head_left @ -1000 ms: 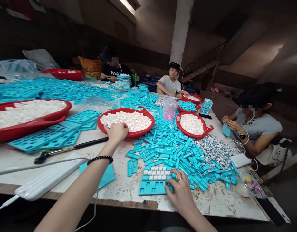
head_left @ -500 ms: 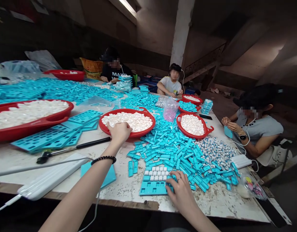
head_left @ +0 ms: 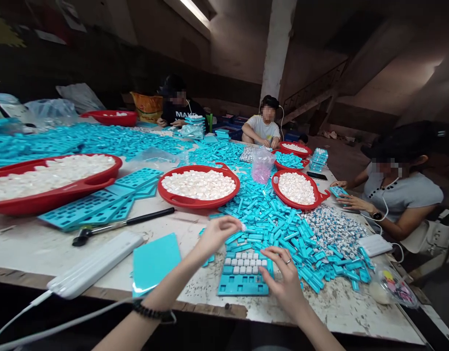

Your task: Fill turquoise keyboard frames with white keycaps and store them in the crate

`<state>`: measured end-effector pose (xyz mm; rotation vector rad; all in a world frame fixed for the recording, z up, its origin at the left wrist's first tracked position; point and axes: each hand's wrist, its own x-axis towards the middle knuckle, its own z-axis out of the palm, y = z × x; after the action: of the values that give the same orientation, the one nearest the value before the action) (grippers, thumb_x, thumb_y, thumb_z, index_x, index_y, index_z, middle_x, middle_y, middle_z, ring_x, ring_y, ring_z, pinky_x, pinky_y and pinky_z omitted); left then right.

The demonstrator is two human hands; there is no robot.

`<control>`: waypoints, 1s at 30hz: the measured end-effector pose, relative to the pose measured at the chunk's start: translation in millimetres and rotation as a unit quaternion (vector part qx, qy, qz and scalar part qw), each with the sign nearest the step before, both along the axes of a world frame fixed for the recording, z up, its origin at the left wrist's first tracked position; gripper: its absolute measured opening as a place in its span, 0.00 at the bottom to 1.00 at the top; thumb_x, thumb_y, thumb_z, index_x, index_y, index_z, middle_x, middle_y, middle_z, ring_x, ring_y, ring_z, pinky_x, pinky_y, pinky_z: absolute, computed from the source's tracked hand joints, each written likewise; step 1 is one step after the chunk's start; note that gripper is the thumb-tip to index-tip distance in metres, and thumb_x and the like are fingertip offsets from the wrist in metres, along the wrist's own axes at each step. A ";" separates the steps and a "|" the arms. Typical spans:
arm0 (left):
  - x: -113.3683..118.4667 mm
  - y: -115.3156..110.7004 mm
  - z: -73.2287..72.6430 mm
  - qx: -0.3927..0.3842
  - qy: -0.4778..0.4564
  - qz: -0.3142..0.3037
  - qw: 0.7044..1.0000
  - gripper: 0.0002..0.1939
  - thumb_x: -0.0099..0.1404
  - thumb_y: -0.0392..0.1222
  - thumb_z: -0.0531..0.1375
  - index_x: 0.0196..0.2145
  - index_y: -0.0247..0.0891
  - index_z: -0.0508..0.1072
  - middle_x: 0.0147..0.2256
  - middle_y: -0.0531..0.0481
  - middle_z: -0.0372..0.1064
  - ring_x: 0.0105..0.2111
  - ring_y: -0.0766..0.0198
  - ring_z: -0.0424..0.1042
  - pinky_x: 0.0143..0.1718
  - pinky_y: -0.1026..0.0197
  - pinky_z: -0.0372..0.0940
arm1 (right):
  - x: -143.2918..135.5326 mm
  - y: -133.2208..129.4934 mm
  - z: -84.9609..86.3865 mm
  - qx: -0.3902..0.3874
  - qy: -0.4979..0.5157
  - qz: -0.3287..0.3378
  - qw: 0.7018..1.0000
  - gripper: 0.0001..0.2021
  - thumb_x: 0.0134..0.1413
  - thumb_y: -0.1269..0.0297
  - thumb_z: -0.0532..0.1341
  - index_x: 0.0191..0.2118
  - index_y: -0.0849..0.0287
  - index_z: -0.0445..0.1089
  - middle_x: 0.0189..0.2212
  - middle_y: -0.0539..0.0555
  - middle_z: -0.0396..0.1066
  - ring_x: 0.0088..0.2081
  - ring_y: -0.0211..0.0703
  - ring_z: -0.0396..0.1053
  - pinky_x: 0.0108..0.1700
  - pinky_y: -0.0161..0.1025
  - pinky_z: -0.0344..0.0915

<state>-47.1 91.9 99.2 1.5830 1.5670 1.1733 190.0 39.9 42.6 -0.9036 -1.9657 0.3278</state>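
My left hand (head_left: 222, 235) is closed in a pinch, with a small white keycap (head_left: 243, 227) at its fingertips, above the loose blue pieces. In front of me lies a blue keyboard-like panel (head_left: 242, 291) with rows of white keycaps (head_left: 246, 262) across its middle. Square openings show along its near side. My right hand (head_left: 285, 275) grips the panel's right side, thumb and forefinger lying on its top. A red basin of white keycaps (head_left: 198, 184) stands beyond my left hand.
Loose blue pieces (head_left: 283, 229) spread beyond the panel. At left are a hammer (head_left: 125, 223), a white power bank (head_left: 95, 263), a blue sheet (head_left: 155, 261) and another red basin (head_left: 69, 187). A co-worker (head_left: 403, 190) sits at right; two more sit across the table.
My left hand has come back from the middle red basin toward the panel, a white keycap now in its fingers. My right hand stays at the panel. The right-hand co-worker's hands have shifted.
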 end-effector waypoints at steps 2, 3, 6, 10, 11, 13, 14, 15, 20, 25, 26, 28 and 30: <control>22.7 -22.7 -9.3 -0.094 -0.152 -0.122 0.976 0.12 0.55 0.52 0.64 0.28 0.40 0.77 0.31 0.48 0.79 0.35 0.54 0.78 0.41 0.56 0.69 | -0.9 3.2 8.5 -0.005 0.028 0.011 1.000 0.14 0.64 0.65 0.61 0.54 0.48 0.72 0.47 0.55 0.74 0.49 0.49 0.73 0.51 0.46 0.72; 31.5 -31.7 -12.7 -0.135 -0.196 -0.152 0.959 0.12 0.53 0.51 0.66 0.28 0.40 0.77 0.30 0.49 0.79 0.35 0.55 0.77 0.41 0.56 0.69 | -0.8 4.0 11.1 -0.009 0.041 0.017 0.999 0.13 0.64 0.65 0.61 0.53 0.49 0.73 0.47 0.55 0.75 0.49 0.48 0.73 0.51 0.45 0.72; 46.5 -48.3 -17.5 -0.209 -0.272 -0.186 0.921 0.12 0.52 0.49 0.69 0.30 0.39 0.78 0.30 0.51 0.78 0.38 0.55 0.77 0.46 0.55 0.67 | 1.5 3.0 13.7 -0.013 0.065 0.044 0.997 0.08 0.64 0.66 0.62 0.47 0.49 0.75 0.43 0.54 0.76 0.45 0.46 0.75 0.47 0.42 0.73; 51.7 -54.2 -21.0 -0.229 -0.297 -0.188 0.907 0.10 0.51 0.46 0.69 0.29 0.39 0.79 0.30 0.52 0.77 0.37 0.58 0.75 0.47 0.57 0.66 | 5.1 -2.6 12.3 -0.015 0.072 0.073 0.995 0.09 0.62 0.68 0.64 0.46 0.50 0.75 0.40 0.53 0.77 0.42 0.45 0.76 0.45 0.41 0.73; 52.4 -54.8 -22.5 -0.231 -0.299 -0.189 0.906 0.10 0.51 0.46 0.69 0.29 0.39 0.79 0.29 0.52 0.76 0.37 0.58 0.74 0.46 0.58 0.66 | 5.0 -4.0 12.1 -0.018 0.076 0.070 0.994 0.08 0.61 0.68 0.64 0.45 0.50 0.75 0.39 0.53 0.77 0.42 0.45 0.76 0.44 0.41 0.73; 54.1 -56.0 -26.0 -0.234 -0.308 -0.192 0.902 0.10 0.51 0.46 0.70 0.29 0.39 0.79 0.29 0.53 0.75 0.36 0.60 0.74 0.46 0.58 0.66 | 3.0 -6.5 11.8 -0.026 0.090 0.057 0.994 0.06 0.61 0.68 0.64 0.42 0.52 0.75 0.37 0.53 0.78 0.40 0.46 0.76 0.43 0.42 0.73; 54.9 -56.6 -27.7 -0.234 -0.313 -0.193 0.900 0.11 0.51 0.47 0.70 0.29 0.39 0.79 0.29 0.53 0.75 0.36 0.60 0.74 0.46 0.58 0.65 | 1.5 -7.4 11.6 -0.029 0.097 0.051 0.994 0.05 0.60 0.67 0.64 0.41 0.52 0.75 0.36 0.53 0.78 0.40 0.46 0.76 0.43 0.43 0.73; 55.7 -57.2 -29.3 -0.233 -0.318 -0.195 0.898 0.11 0.51 0.47 0.70 0.30 0.38 0.78 0.29 0.53 0.75 0.36 0.60 0.74 0.46 0.58 0.65 | -0.2 -8.2 11.2 -0.033 0.105 0.047 0.993 0.04 0.60 0.67 0.64 0.40 0.53 0.75 0.36 0.53 0.78 0.40 0.47 0.76 0.43 0.43 0.73; 53.8 -58.1 -39.3 -0.211 -0.321 -0.198 0.902 0.14 0.56 0.52 0.67 0.34 0.39 0.78 0.35 0.50 0.77 0.39 0.56 0.76 0.48 0.54 0.68 | -2.7 -8.3 6.6 -0.057 0.140 0.027 0.988 0.04 0.58 0.68 0.63 0.39 0.54 0.74 0.35 0.53 0.78 0.38 0.46 0.77 0.42 0.41 0.74; 39.0 -67.9 -56.6 -0.101 -0.212 -0.142 0.962 0.10 0.61 0.49 0.62 0.33 0.41 0.75 0.35 0.48 0.76 0.41 0.54 0.75 0.49 0.53 0.67 | 9.6 -2.2 -0.9 -0.064 0.107 0.005 0.992 0.05 0.58 0.67 0.64 0.40 0.53 0.76 0.36 0.53 0.78 0.39 0.46 0.77 0.43 0.42 0.73; 35.5 -72.1 -58.9 -0.068 -0.171 -0.130 0.974 0.08 0.62 0.47 0.60 0.30 0.41 0.74 0.36 0.47 0.76 0.43 0.54 0.75 0.50 0.54 0.66 | 12.4 -0.9 -3.4 -0.068 0.099 0.005 0.993 0.05 0.59 0.66 0.64 0.40 0.53 0.76 0.36 0.53 0.78 0.40 0.47 0.77 0.44 0.43 0.73; 29.3 -81.0 -60.7 -0.025 -0.094 -0.126 0.987 0.08 0.63 0.42 0.58 0.26 0.41 0.72 0.38 0.47 0.75 0.45 0.54 0.73 0.51 0.54 0.64 | 16.7 1.1 -9.7 -0.086 0.079 0.006 0.993 0.05 0.60 0.65 0.64 0.41 0.53 0.77 0.37 0.53 0.78 0.40 0.47 0.77 0.45 0.43 0.73; 25.2 -88.5 -59.8 -0.015 -0.035 -0.135 0.990 0.11 0.63 0.39 0.55 0.24 0.41 0.72 0.40 0.47 0.76 0.47 0.54 0.73 0.52 0.54 0.63 | 18.7 1.3 -16.8 -0.110 0.054 0.011 0.992 0.07 0.60 0.63 0.64 0.42 0.54 0.77 0.37 0.54 0.78 0.40 0.46 0.77 0.44 0.43 0.73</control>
<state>-21.9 3.4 39.3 1.6554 1.2737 1.0393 208.7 41.2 25.8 -0.9834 -1.8650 0.6041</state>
